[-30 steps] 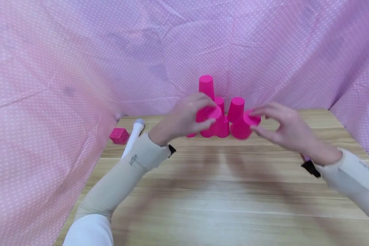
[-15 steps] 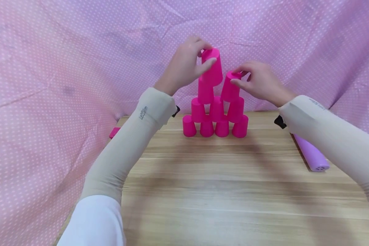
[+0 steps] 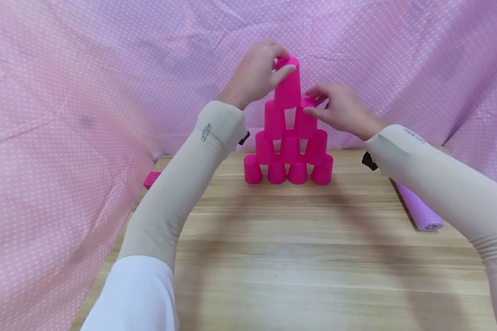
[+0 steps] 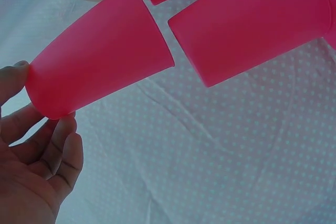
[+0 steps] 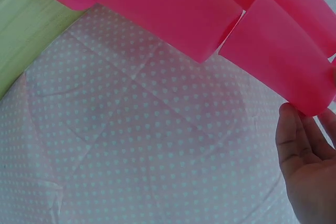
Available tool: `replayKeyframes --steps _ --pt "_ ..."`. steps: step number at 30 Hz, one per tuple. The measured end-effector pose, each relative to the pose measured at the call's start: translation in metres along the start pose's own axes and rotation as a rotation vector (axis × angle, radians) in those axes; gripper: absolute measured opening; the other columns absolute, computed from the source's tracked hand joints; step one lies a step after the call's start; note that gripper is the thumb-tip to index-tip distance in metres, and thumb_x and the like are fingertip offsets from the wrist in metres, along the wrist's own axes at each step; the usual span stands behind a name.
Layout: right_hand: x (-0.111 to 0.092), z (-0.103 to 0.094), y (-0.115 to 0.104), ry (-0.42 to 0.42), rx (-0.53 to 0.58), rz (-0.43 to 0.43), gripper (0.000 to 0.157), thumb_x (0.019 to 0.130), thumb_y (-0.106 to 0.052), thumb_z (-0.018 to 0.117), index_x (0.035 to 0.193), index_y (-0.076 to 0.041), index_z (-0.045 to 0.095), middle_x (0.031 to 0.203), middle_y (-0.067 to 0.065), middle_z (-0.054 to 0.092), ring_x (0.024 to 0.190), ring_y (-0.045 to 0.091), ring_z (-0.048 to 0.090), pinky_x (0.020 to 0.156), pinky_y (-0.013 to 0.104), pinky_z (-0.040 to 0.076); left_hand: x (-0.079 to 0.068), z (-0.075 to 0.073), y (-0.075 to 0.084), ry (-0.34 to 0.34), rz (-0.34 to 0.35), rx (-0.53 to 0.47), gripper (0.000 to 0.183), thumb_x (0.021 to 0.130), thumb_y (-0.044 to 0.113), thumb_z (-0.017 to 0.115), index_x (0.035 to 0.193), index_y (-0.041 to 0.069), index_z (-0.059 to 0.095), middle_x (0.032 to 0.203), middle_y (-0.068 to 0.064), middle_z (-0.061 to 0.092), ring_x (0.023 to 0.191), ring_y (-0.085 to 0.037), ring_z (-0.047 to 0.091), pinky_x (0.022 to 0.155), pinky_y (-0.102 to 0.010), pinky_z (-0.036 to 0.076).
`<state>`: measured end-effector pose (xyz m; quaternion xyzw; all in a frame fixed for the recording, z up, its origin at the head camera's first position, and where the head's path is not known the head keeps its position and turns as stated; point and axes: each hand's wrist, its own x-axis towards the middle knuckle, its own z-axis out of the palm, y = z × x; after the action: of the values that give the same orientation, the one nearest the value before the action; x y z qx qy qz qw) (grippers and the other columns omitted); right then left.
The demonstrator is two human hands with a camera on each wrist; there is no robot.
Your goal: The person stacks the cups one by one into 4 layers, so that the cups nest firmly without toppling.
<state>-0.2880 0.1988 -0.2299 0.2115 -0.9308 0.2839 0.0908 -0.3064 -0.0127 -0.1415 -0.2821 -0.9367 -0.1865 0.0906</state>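
Pink cups, all upside down, stand in a stepped stack; its bottom row [image 3: 253,170] has several and the row above [image 3: 265,148] has three. My left hand [image 3: 258,69] pinches the top cup [image 3: 289,87] by its closed end. In the left wrist view, a gap shows between that cup's rim and the left third-row cup [image 4: 257,30] below. My right hand [image 3: 343,109] grips the right third-row cup [image 3: 305,122] near its closed end. The right wrist view has this cup [image 5: 278,56] over the second-row cup beneath, its rim at that cup's base.
A purple tube with small holes in its end [image 3: 422,209] lies on the wooden table [image 3: 298,257] under my right forearm. At the left table edge is a pink block [image 3: 151,179], partly hidden by my left sleeve. Pink dotted cloth [image 3: 170,69] hangs around the back and sides.
Both hands have risen from low before the stack, each with a cup. Most recently the left cup has moved up and right, and the right cup has shifted left onto the third row.
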Motion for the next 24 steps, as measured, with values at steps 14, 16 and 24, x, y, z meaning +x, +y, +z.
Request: replayKeyframes --steps 14,16,24 --pt "-0.001 0.005 -0.005 -0.017 0.050 0.019 0.055 0.087 -0.026 0.070 0.133 -0.006 0.048 0.119 0.012 0.058 0.106 0.028 0.056 0.088 0.042 0.048 0.007 0.005 0.001 -0.046 -0.060 0.009 0.042 0.092 0.042 0.055 0.128 0.019 0.057 0.120 0.003 0.055 0.102 -0.009 0.050 0.084 -0.014 0.043" --pt "-0.001 0.005 -0.006 -0.028 0.054 0.028 0.057 0.086 -0.028 0.070 0.134 -0.006 0.047 0.120 0.012 0.057 0.108 0.029 0.055 0.088 0.043 0.048 0.006 0.005 -0.001 -0.046 -0.062 0.009 0.042 0.092 0.043 0.055 0.127 0.020 0.057 0.120 0.003 0.055 0.103 -0.009 0.050 0.084 -0.014 0.043" --pt "-0.008 -0.004 -0.008 0.019 0.049 -0.025 0.060 0.086 -0.028 0.070 0.136 -0.004 0.045 0.132 0.014 0.051 0.117 0.033 0.048 0.093 0.048 0.042 -0.008 0.003 -0.007 -0.013 -0.030 -0.001 0.052 0.095 0.047 0.047 0.139 0.019 0.047 0.137 0.004 0.046 0.125 -0.009 0.040 0.099 -0.019 0.033"
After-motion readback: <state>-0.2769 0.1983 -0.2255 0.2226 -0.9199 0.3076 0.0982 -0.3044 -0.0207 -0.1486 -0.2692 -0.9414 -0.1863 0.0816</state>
